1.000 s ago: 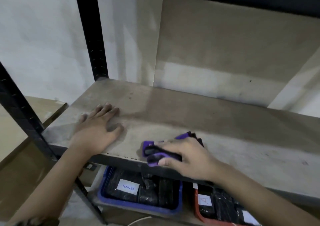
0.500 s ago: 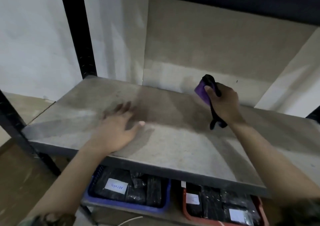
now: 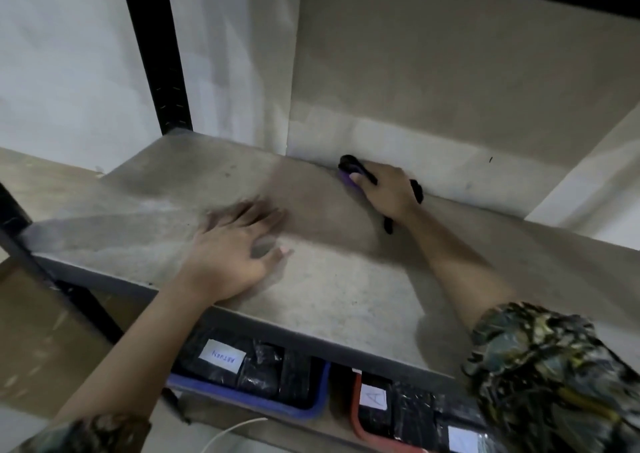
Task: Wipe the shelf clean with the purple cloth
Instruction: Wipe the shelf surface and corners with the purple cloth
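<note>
Right hand [image 3: 388, 192] is curled around the purple cloth [image 3: 347, 175], which is pressed onto the shelf [image 3: 346, 289] at its back edge, against the rear wall [image 3: 450, 88]. Left hand [image 3: 235, 255] is laid flat on the shelf near the front, fingers spread, nothing held.

Looks like a storeroom or stock area, prob. back of a shop or small warehouse. Bare boltless rack w/ black slotted metal upright [image 3: 156, 54] at 11 o'clock and a dusty, unpainted board shelf [image 3: 346, 289] at centre. Plain white wall [image 3: 69, 54] behind at 10 o'clock. Lower level at 6 o'clock: blue bin [image 3: 277, 406] and red bin [image 3: 367, 433], both packed w/ black wrapped parcels carrying handwritten paper labels, one marked "A".
</note>
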`<state>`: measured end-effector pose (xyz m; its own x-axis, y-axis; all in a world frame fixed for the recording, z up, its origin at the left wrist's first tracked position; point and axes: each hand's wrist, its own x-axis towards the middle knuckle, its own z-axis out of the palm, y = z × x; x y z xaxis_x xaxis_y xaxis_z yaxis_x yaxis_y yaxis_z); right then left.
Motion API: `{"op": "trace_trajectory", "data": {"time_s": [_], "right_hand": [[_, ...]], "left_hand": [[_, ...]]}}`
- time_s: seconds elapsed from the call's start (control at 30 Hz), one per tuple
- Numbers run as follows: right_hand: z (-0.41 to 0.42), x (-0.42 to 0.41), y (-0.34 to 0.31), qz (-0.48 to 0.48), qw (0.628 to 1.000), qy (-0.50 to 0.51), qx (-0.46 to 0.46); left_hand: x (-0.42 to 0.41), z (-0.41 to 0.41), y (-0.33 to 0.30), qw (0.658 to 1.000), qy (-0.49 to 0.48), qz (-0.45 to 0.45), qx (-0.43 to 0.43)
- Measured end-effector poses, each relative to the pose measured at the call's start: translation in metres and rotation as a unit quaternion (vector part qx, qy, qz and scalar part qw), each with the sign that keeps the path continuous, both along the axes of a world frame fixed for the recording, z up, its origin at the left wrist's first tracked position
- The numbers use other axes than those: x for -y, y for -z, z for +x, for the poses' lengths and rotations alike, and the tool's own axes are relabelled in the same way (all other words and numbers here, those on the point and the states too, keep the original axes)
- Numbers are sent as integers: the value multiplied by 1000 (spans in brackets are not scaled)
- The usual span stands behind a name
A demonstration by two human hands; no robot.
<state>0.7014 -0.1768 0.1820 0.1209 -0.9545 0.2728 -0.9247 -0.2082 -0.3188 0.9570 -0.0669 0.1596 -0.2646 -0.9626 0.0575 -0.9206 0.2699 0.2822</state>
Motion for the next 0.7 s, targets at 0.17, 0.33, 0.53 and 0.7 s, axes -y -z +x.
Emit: {"op": "trace_trajectory", "data": {"time_s": [0.17, 0.33, 0.53, 0.7], "right_hand": [[26, -65, -4, 25, 986, -167, 15], [41, -149, -7, 98, 960, -252, 76], [37, -210, -10, 136, 935, -304, 123], [3, -215, -33, 128, 920, -144, 340]], "left_hand": [[0, -1, -1, 1000, 5, 3, 16], [-1, 0, -1, 999, 8, 3, 34], [1, 2, 1, 999, 12, 0, 33], [-2, -4, 0, 999, 3, -19, -27]]}}
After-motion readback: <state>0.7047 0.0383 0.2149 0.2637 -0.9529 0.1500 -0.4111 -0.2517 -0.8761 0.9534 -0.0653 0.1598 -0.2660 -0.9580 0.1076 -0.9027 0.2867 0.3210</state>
